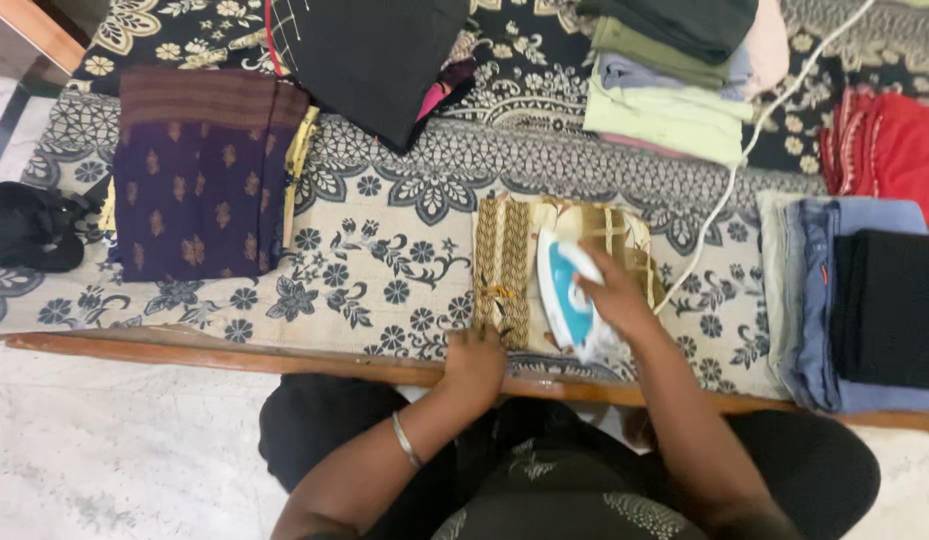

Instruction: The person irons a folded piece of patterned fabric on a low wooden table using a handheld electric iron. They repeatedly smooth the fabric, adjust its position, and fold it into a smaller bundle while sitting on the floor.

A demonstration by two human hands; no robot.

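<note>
The right hand (pixel 612 290) is curled around the handle of a blue and white iron (pixel 569 300), which rests flat on a folded beige and brown cloth (pixel 509 265) near the front edge of the surface; the left hand (pixel 474 360) lies palm down with its fingers together, pressing the front left corner of that same cloth right at the wooden front edge (pixel 184 352), and a thin metal bangle (pixel 406 440) circles its wrist. The surface is covered by a patterned floral sheet (pixel 374 270) in cream and dark blue; a white cord (pixel 744 160) runs from beside the cloth up toward the back right corner. A folded purple cloth with gold motifs (pixel 199 180) lies toward the left side, well apart from the iron; a black bundle (pixel 29 225) sits at the far left edge. At the back, a black garment (pixel 369 55) lies near the middle and a stack of folded green and pale clothes (pixel 669 95) stands to its right; a red cloth (pixel 889 145) lies at the back right. Along the right edge sits a pile of folded blue and black clothes (pixel 864 300), just beside the ironed cloth but not touching it.
</note>
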